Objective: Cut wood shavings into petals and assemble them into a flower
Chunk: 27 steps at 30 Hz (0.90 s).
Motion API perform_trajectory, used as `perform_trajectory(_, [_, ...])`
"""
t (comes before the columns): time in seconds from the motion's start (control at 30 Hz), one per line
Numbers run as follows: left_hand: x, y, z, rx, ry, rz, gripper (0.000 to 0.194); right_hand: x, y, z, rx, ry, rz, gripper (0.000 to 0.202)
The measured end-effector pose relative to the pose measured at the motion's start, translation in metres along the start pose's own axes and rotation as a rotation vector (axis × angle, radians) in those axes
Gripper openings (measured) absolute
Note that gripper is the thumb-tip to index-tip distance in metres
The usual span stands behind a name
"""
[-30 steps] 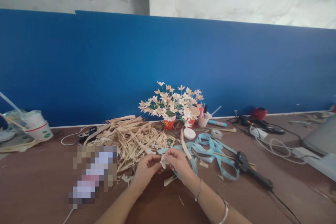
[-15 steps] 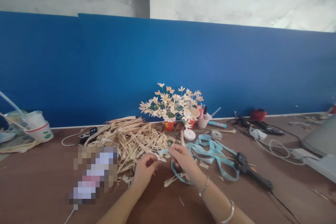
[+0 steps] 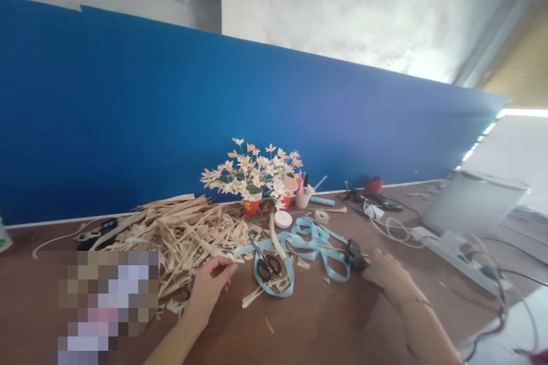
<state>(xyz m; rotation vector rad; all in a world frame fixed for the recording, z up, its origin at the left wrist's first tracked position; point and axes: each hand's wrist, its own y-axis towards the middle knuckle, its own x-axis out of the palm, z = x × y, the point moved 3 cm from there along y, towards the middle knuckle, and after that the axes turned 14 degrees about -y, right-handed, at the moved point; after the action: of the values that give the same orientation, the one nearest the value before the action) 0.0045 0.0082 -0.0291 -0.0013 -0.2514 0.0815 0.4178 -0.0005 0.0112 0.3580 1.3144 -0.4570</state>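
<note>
Firstly, head view: by the left hand (image 3: pixel 208 287), thumb and index drawn together, a pale petal piece (image 3: pixel 237 255) is pinched above the counter (image 3: pixel 325 325). The black glue gun (image 3: pixel 355 255) is covered at its handle by the right hand (image 3: pixel 390 275); whether it is gripped cannot be told. Petals are best pinched lightly, the nozzle kept clear of skin. Containers: red pot (image 3: pixel 252 209), filled with pale flowers (image 3: pixel 257 170); second red pot (image 3: pixel 287 201), partly hidden behind these; white cup (image 3: pixel 303 200), stocked with pen-like sticks (image 3: pixel 305 181).
</note>
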Motion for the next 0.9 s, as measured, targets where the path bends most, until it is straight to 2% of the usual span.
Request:
perform_trajectory(0.1, [0.000,0.000,0.001,0.012,0.014,0.007,0.028,0.018,-0.004,-0.004,0.007,0.021,-0.004,0.027])
perform_trajectory(0.23, [-0.001,0.000,0.002,0.022,0.023,0.017,0.029,0.026,0.000,-0.009,-0.051,0.070,0.004,0.030])
perform_trajectory(0.5, [-0.001,0.000,0.002,0.003,0.031,-0.009,0.027,0.033,0.020,0.007,-0.090,0.351,0.005,0.028])
perform_trajectory(0.7, [-0.002,0.001,-0.001,0.011,0.032,-0.005,0.027,0.038,0.024,0.012,-0.064,0.447,0.021,0.030])
perform_trajectory(0.9, [-0.002,0.001,-0.002,0.003,0.032,-0.013,0.029,0.038,0.022,0.008,-0.104,0.540,0.131,0.030])
